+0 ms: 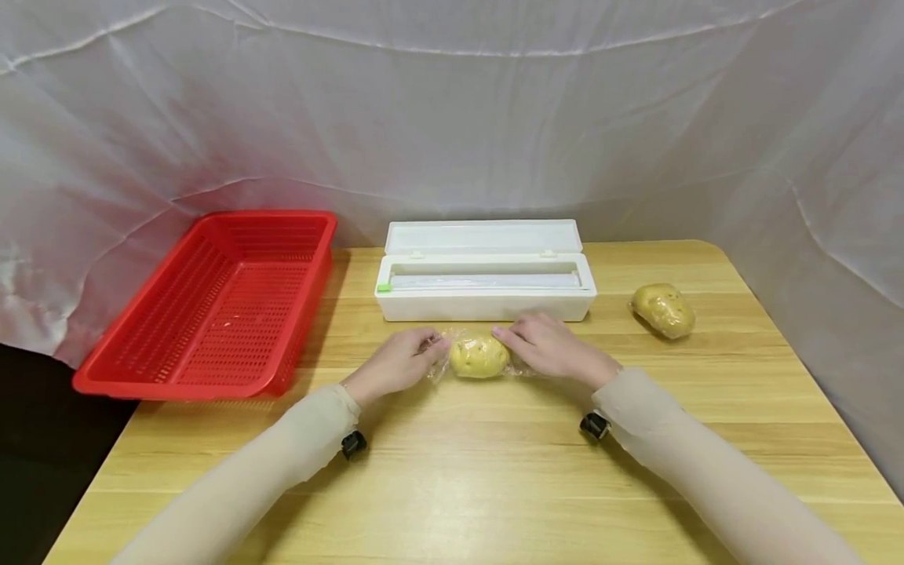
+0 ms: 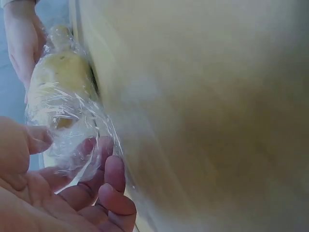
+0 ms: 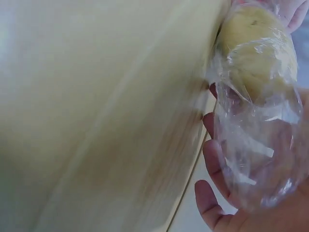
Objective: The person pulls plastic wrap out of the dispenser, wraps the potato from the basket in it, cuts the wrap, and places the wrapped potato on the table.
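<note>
A yellow potato [image 1: 479, 358] lies on the table between the two hands, wrapped in clear cling film [image 2: 72, 140] whose loose ends stick out on both sides. At the left end, the left hand [image 1: 406, 361] holds the film between thumb and bent fingers. The right hand [image 1: 554, 347] holds the opposite end, its thumb beside the potato. In the right wrist view, several fingers [image 3: 215, 162] pass behind the bunched film [image 3: 260, 150], and the thumb is hidden. A second film-wrapped potato [image 1: 662, 311] lies apart at the right.
Just behind the hands stands a white cling film dispenser [image 1: 487, 308], lid [image 1: 483, 237] raised, a roll [image 1: 487, 281] inside and a green slider [image 1: 384, 288] at its left. A red plastic basket [image 1: 282, 345] occupies the table's left side. Pale cloth [image 1: 480, 133] hangs behind.
</note>
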`<state>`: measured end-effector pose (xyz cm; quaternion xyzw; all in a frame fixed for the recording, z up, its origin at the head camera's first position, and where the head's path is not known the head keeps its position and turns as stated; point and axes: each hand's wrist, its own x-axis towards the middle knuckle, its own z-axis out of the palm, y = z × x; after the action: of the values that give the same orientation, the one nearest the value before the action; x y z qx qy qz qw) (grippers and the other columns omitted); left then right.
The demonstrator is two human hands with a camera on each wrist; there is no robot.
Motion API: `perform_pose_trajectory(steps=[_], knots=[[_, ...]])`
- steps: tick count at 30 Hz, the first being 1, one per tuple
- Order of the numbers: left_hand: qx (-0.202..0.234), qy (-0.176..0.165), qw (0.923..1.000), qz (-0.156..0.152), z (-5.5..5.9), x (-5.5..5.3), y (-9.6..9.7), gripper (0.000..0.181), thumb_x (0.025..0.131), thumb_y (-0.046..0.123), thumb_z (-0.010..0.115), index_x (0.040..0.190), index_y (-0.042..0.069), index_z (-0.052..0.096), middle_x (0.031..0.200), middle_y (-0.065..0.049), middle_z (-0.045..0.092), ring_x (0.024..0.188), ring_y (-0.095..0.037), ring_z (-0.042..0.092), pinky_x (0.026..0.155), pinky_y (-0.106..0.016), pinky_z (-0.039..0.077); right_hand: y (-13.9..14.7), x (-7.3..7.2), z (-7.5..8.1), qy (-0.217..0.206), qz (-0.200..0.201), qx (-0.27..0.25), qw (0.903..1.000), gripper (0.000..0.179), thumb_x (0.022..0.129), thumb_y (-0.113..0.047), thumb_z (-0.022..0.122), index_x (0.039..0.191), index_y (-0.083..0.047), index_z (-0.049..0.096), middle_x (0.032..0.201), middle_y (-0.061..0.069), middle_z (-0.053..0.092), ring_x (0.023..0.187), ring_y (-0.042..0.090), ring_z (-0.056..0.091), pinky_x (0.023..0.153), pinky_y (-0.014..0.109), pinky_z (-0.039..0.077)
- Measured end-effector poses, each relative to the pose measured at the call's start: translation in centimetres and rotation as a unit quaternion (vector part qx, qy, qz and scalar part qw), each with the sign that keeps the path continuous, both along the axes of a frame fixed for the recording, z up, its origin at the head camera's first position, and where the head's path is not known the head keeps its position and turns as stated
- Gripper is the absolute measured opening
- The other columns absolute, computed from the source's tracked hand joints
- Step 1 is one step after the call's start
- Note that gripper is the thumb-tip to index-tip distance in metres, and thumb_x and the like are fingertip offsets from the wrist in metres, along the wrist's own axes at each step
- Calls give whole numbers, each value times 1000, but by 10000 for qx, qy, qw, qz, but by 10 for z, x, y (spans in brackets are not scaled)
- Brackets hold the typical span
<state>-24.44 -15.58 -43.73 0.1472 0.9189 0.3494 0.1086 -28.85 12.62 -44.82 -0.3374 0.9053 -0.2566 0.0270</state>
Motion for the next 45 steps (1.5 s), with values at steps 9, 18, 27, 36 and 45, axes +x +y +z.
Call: perform_pose_trajectory(steps=[9,18,27,36,45], knots=[[-64,622,9980,-18,5,-4,-1,28,110,24,63,137,17,63,104,-6,76,89,-17,67,82,-37,56,-3,9,17,457,152,-235,9986,40,114,-34,52,140,-7,65,141,13,70,133,36,66,116,58,49],[-131,711,9971,-235,11,0,-3,35,111,36,59,137,14,68,122,-8,77,109,-24,72,98,-46,59,-1,22,16,619,169,55,9979,49,99,-39,77,140,-15,66,137,6,71,128,30,67,112,61,48],[39,483,9972,-574,4,10,-11,35,108,21,66,142,14,66,120,-8,79,107,-19,73,96,-41,60,-2,31,11,479,202,-98,9986,50,95,-46,81,133,-16,65,127,3,71,117,23,70,103,51,56],[-8,294,9980,-553,-1,19,-15,36,107,20,68,142,19,63,105,-2,75,89,-12,65,82,-34,55,-7,37,7,630,344,-254,9971,45,98,-46,78,128,-15,63,120,0,72,109,17,70,97,44,59],[461,-100,9988,-138,-3,17,-21,19,103,9,70,122,14,68,95,-7,74,74,-15,69,67,-29,53,-7,37,8,691,518,-86,9962,49,101,-46,73,141,-20,64,135,1,71,109,17,69,96,48,57]])
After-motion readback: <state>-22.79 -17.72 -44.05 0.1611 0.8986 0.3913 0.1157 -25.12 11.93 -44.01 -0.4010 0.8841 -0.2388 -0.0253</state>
